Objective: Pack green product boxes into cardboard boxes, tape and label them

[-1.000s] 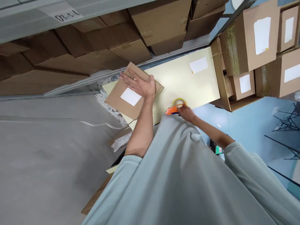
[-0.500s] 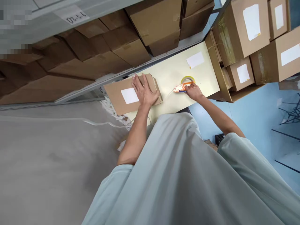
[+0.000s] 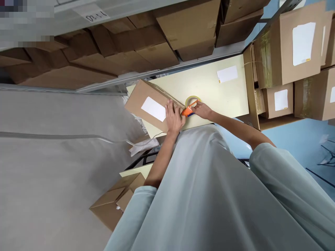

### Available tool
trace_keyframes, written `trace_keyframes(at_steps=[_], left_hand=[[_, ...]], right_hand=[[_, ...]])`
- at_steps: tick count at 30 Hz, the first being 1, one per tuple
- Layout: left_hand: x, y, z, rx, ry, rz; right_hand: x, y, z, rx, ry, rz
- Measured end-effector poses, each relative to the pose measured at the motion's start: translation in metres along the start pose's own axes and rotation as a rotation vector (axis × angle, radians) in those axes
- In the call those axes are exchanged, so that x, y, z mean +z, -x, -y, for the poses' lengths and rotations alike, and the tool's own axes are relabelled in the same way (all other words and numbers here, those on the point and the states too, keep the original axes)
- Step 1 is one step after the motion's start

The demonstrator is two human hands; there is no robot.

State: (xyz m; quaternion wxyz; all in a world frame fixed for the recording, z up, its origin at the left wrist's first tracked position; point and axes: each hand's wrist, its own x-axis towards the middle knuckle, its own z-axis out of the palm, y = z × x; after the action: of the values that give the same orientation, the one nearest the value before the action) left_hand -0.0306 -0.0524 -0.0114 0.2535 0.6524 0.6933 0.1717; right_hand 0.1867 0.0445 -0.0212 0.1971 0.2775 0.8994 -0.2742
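Observation:
A cardboard box with a white label lies at an angle on the pale tabletop. My left hand presses on its near right corner, fingers stretched out along the top beside the label. Closed around an orange tape dispenser is my right hand. A yellow-edged tape roll sits on the dispenser, whose front end meets the box's right end, close to my left hand. My fingers partly cover the dispenser's handle.
A white paper label lies on the table. To the right, a large open carton holds several labelled boxes. Shelved cardboard boxes line the far side. A cable runs in from the left; another box stands low at left.
The box has turned, its right end swinging nearer to me. My left hand has shifted to its near corner. My right hand has brought the tape dispenser leftward against the box's end.

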Motion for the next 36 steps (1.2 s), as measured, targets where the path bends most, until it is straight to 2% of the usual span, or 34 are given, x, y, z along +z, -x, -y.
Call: trace_keyframes(at_steps=[2,4,6,9,12,14,17,20,23,26,28,31,34,36], left_hand=[[0.005,0.011,-0.001,0.004,-0.011,0.005],[0.009,0.016,0.001,-0.009,-0.01,0.003],[0.012,0.017,0.003,-0.024,-0.007,-0.002],[0.017,0.017,0.003,-0.036,0.0,-0.005],[0.023,0.017,0.003,-0.049,0.013,-0.019],[0.026,0.016,0.003,-0.067,0.03,-0.027],[0.028,0.014,0.005,-0.084,0.045,-0.023],[0.029,0.012,0.004,-0.104,0.043,-0.038],[0.028,0.01,0.0,-0.122,0.05,-0.045],[0.026,0.006,-0.005,-0.117,0.054,-0.044],[0.025,0.003,-0.007,-0.108,0.055,-0.059],[0.02,0.001,-0.011,-0.07,0.051,-0.089],[0.013,0.0,-0.018,0.009,0.047,-0.14],[0.006,-0.007,-0.027,0.03,0.073,-0.235]], right_hand=[[0.005,0.012,-0.005,-0.052,-0.041,0.011],[0.009,0.029,-0.02,-0.083,-0.096,0.009],[0.01,0.048,-0.046,-0.078,-0.129,0.008],[0.004,0.071,-0.1,0.005,-0.099,-0.006],[-0.011,0.069,-0.143,0.07,-0.054,-0.082],[-0.025,0.053,-0.151,0.082,-0.039,-0.118],[-0.046,0.018,-0.131,0.102,0.001,-0.072],[-0.065,-0.007,-0.09,0.137,0.038,0.001],[-0.076,-0.018,-0.046,0.159,0.055,0.013],[-0.081,-0.027,-0.014,0.177,0.037,0.011],[-0.085,-0.033,-0.005,0.28,-0.052,-0.014],[-0.099,-0.037,-0.005,0.445,-0.182,-0.084],[-0.123,-0.025,-0.009,0.479,-0.221,-0.15],[-0.142,-0.012,-0.008,0.504,-0.237,-0.213]])
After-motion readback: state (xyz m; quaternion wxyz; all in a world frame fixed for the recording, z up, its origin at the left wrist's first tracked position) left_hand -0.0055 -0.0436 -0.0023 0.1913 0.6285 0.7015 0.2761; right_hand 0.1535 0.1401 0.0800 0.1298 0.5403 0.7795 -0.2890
